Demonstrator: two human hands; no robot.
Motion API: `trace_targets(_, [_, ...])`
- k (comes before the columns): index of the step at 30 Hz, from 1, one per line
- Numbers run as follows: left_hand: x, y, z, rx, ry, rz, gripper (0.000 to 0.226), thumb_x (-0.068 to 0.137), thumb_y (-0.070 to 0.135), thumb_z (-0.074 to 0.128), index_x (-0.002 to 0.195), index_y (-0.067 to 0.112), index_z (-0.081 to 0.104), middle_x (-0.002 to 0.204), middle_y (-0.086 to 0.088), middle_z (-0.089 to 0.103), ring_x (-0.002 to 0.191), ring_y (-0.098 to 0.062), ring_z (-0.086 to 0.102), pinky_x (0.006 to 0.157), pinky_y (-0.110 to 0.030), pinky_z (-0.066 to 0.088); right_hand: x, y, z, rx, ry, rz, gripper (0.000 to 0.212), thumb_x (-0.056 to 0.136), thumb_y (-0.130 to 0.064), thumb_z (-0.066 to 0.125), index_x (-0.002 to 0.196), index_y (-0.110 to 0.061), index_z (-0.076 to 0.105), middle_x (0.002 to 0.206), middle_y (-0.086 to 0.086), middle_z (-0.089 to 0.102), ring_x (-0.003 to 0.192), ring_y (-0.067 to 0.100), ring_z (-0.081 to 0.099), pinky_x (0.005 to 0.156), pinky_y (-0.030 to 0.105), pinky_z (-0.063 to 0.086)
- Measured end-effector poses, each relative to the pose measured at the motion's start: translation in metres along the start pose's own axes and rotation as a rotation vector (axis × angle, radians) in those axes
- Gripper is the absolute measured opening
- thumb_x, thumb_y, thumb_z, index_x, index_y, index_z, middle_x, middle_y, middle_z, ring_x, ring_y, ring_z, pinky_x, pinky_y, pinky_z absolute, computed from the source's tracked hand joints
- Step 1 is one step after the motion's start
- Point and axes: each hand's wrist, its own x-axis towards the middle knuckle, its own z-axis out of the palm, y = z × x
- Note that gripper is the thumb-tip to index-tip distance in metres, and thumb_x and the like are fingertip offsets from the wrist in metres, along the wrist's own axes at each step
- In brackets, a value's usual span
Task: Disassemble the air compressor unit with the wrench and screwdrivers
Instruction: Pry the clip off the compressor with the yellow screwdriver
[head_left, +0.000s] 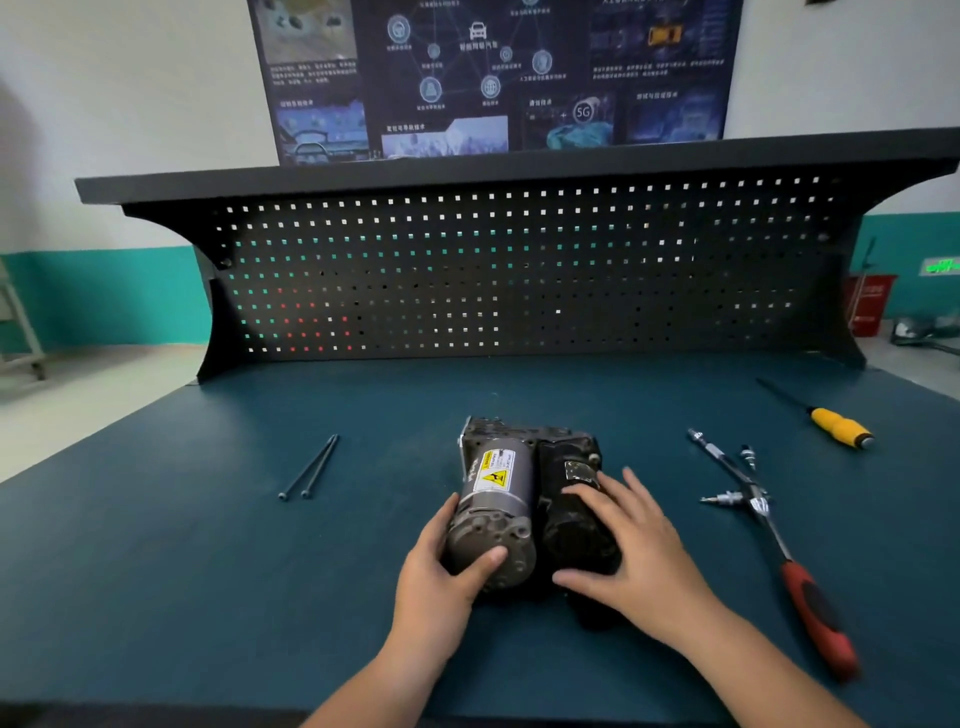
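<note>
The air compressor unit (511, 483) lies on the blue bench top (208, 545), near the middle. It has a grey motor cylinder with a yellow warning label on the left and a black cylinder on the right. My left hand (447, 566) grips the near end of the grey cylinder, thumb across its end cap. My right hand (628, 540) rests on the black cylinder, fingers spread over its top and thumb at its near end. A red-handled wrench (789, 556) and a yellow-handled screwdriver (831, 423) lie to the right.
Two long dark bolts (311, 467) lie side by side left of the unit. Small metal bits (732, 483) lie around the wrench shaft. A black pegboard (519, 270) closes off the back of the bench.
</note>
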Motion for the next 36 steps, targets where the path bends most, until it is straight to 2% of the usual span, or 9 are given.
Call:
trace_targets(3, [-0.005, 0.000, 0.004, -0.107, 0.029, -0.027, 0.069, 0.072, 0.003, 0.077, 0.130, 0.027, 0.050, 0.113, 0.006, 0.067, 0.100, -0.003, 0.065, 0.087, -0.023, 0.051, 0.008, 0.001, -0.006, -0.041, -0.032, -0.159, 0.084, 0.067, -0.060, 0.073, 0.137, -0.044, 0.030, 0.148, -0.028, -0.001, 0.141, -0.005, -0.017, 0.113, 0.021, -0.002])
trace_targets(6, [-0.010, 0.004, 0.007, -0.170, 0.054, -0.039, 0.067, 0.072, -0.001, 0.076, 0.128, 0.026, 0.052, 0.111, 0.002, 0.069, 0.098, -0.006, 0.067, 0.085, -0.023, 0.053, 0.012, -0.004, -0.007, 0.124, 0.068, -0.242, 0.075, 0.065, -0.040, 0.085, 0.130, -0.021, 0.053, 0.144, -0.020, 0.032, 0.141, -0.003, 0.018, 0.117, 0.026, 0.020])
trace_targets(11, [-0.020, 0.025, -0.009, -0.144, 0.056, 0.027, 0.064, 0.064, 0.003, 0.083, 0.120, 0.025, 0.060, 0.097, 0.004, 0.074, 0.092, -0.010, 0.069, 0.076, -0.021, 0.055, 0.007, -0.015, -0.004, 0.121, 0.299, -0.303, 0.067, 0.048, -0.025, 0.094, 0.107, -0.003, 0.069, 0.114, 0.003, 0.068, 0.111, 0.018, 0.063, 0.100, 0.023, 0.042])
trace_targets(16, [-0.028, 0.076, -0.030, 0.134, 0.018, 0.284, 0.072, 0.047, 0.044, 0.082, 0.114, 0.053, 0.055, 0.104, 0.021, 0.069, 0.095, 0.000, 0.066, 0.083, -0.019, 0.050, 0.004, -0.040, -0.011, 0.563, 0.467, -0.088, 0.044, 0.050, -0.022, 0.082, 0.090, -0.028, 0.067, 0.085, -0.018, 0.071, 0.083, -0.006, 0.064, 0.078, 0.007, 0.046])
trace_targets(20, [-0.018, 0.110, -0.037, 0.490, 0.061, 0.410, 0.080, 0.057, 0.046, 0.084, 0.122, 0.060, 0.040, 0.090, 0.041, 0.060, 0.081, 0.010, 0.061, 0.071, -0.002, 0.043, 0.016, -0.047, -0.027, 0.632, 0.446, -0.016, 0.037, 0.056, -0.014, 0.089, 0.073, -0.036, 0.064, 0.072, -0.027, 0.068, 0.067, -0.009, 0.063, 0.060, 0.004, 0.045])
trace_targets(23, [-0.007, 0.125, -0.032, 0.584, 0.064, 0.452, 0.074, 0.066, 0.044, 0.078, 0.131, 0.050, 0.042, 0.083, 0.025, 0.064, 0.083, -0.002, 0.063, 0.077, -0.021, 0.050, 0.030, -0.045, -0.038, 0.625, 0.383, 0.030, 0.027, 0.063, -0.016, 0.086, 0.065, -0.032, 0.064, 0.065, -0.024, 0.067, 0.060, -0.007, 0.061, 0.053, 0.006, 0.043])
trace_targets(26, [0.019, 0.140, -0.022, 0.751, 0.012, 0.508, 0.068, 0.076, 0.049, 0.067, 0.136, 0.049, 0.036, 0.108, 0.009, 0.064, 0.099, -0.014, 0.060, 0.076, -0.027, 0.045, 0.051, -0.038, -0.049, 0.688, 0.345, 0.128, 0.020, 0.065, -0.022, 0.084, 0.061, -0.021, 0.065, 0.055, -0.016, 0.064, 0.052, -0.003, 0.054, 0.050, 0.012, 0.041])
trace_targets(30, [0.065, 0.152, 0.000, 0.745, -0.177, 0.623, 0.044, 0.086, 0.031, 0.063, 0.128, 0.035, 0.053, 0.152, 0.002, 0.027, 0.137, -0.014, 0.027, 0.096, -0.014, 0.024, 0.079, -0.028, -0.060, 0.779, 0.301, 0.281, 0.024, 0.066, -0.029, 0.082, 0.063, -0.009, 0.069, 0.063, 0.000, 0.064, 0.064, 0.017, 0.057, 0.062, 0.031, 0.041])
trace_targets(36, [0.116, 0.148, -0.007, 0.460, -0.351, 0.615, 0.053, 0.079, 0.025, 0.074, 0.127, 0.032, 0.052, 0.130, 0.006, 0.052, 0.121, -0.006, 0.049, 0.104, -0.025, 0.039, 0.104, -0.023, -0.071, 0.848, 0.162, 0.402, 0.021, 0.073, -0.030, 0.077, 0.052, -0.026, 0.073, 0.057, -0.008, 0.067, 0.052, 0.005, 0.062, 0.048, 0.016, 0.046])
